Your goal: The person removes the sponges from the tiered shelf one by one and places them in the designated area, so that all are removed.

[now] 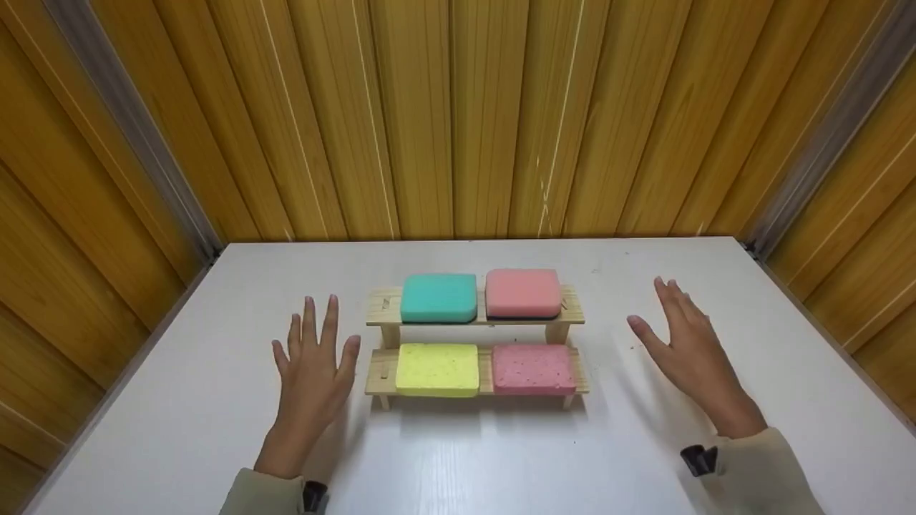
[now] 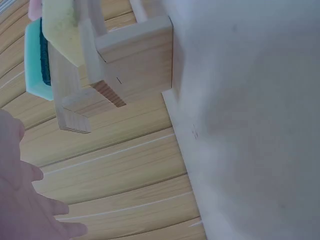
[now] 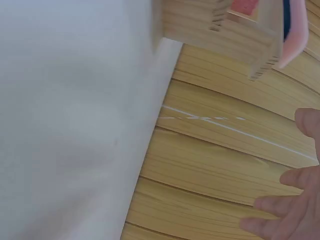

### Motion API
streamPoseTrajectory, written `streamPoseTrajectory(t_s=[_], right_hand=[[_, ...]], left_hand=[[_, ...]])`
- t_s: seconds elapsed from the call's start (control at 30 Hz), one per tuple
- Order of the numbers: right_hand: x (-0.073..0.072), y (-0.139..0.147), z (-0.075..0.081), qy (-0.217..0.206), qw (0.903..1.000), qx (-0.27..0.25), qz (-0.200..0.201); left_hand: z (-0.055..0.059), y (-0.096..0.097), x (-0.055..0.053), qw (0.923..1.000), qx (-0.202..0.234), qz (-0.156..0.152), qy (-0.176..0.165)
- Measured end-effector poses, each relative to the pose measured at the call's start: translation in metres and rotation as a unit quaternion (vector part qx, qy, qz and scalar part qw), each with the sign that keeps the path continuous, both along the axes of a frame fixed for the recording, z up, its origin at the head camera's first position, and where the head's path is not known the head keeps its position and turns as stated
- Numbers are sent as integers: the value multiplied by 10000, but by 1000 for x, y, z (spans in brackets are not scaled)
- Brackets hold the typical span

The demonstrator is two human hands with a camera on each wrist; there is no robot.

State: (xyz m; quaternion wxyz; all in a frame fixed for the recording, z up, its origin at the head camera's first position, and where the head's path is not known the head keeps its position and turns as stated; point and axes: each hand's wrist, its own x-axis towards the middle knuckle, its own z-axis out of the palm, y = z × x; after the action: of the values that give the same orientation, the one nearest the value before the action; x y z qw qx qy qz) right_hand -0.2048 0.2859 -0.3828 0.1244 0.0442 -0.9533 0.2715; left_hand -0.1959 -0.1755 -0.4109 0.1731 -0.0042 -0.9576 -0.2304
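Note:
A two-tier wooden rack stands on the white table. On its upper tier lie a teal sponge at left and a salmon-pink sponge at right, each with a dark underside. The lower tier bears a yellow sponge and a darker pink sponge. Left of the rack, my left hand is spread with straight fingers, touching nothing. My right hand hovers farther off to the right, fingers extended and holding nothing. Both wrist views show the rack's end from the side.
The white table meets a wood-patterned panel wall at its back edge. Similar panels rise at left and right, with grey metal posts in the corners. Dark clips sit at both sleeve cuffs.

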Motion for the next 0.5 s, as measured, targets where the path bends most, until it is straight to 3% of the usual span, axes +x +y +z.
streamPoseTrajectory(t_s=[0.1, 0.17, 0.3, 0.5], right_hand=[[-1, 0, 11, -293, 9982, -412, 318], [-2, -1, 18, -479, 9960, -584, 484], [-5, -6, 30, -649, 9923, -768, 727], [-13, -14, 40, -611, 9860, -977, 1204]], left_hand=[[2, -3, 2, 9952, 895, -274, -280], [2, -5, 2, 9857, 1554, -490, -439], [1, -10, 2, 9570, 2720, -757, -674], [-4, -15, 4, 9054, 4050, -670, -1082]])
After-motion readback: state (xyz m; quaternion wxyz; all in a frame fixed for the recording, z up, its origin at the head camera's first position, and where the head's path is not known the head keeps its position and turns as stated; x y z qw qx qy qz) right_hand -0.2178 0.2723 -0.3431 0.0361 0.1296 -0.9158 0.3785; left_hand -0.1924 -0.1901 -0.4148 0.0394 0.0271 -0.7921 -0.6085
